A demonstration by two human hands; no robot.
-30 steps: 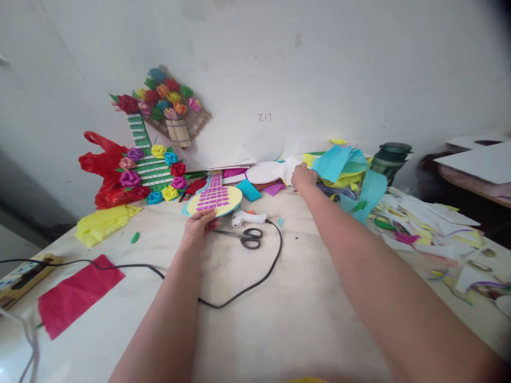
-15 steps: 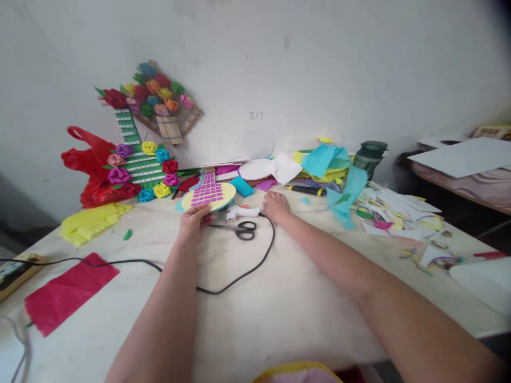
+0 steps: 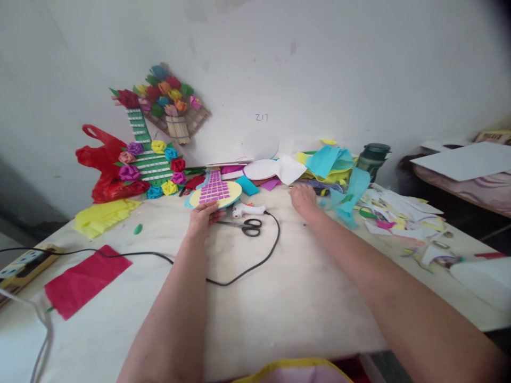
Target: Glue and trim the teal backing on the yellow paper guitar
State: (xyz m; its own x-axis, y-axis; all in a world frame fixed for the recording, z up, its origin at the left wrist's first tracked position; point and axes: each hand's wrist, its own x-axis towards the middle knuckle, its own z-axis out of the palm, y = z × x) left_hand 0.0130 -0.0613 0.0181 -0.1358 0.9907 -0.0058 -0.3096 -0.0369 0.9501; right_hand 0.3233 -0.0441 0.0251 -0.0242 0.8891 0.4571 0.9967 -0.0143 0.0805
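My left hand (image 3: 204, 215) pinches the near edge of a guitar-shaped paper cutout (image 3: 233, 192), yellow with a blue border and rows of purple strips. Its neck points away toward the wall. Just right of that hand lie scissors (image 3: 250, 227) with black handles and a white glue gun (image 3: 248, 210) with a black cord. My right hand (image 3: 304, 198) is low over the tabletop, in front of a black-and-yellow tool handle (image 3: 322, 191) that it partly covers. Its fingers are blurred and partly hidden, so I cannot tell whether it grips anything.
A green paper guitar with flowers (image 3: 149, 159) leans on the wall beside a red plastic bag (image 3: 101, 165). Yellow crepe paper (image 3: 104, 217) and a red sheet (image 3: 85, 282) lie left, near a power strip (image 3: 30, 266). Paper scraps (image 3: 403, 210) and a green bottle (image 3: 373, 159) are right.
My right hand has moved right, from beside the glue gun to in front of the black-and-yellow tool. My left hand stays on the paper guitar. The whole view has shifted slightly.
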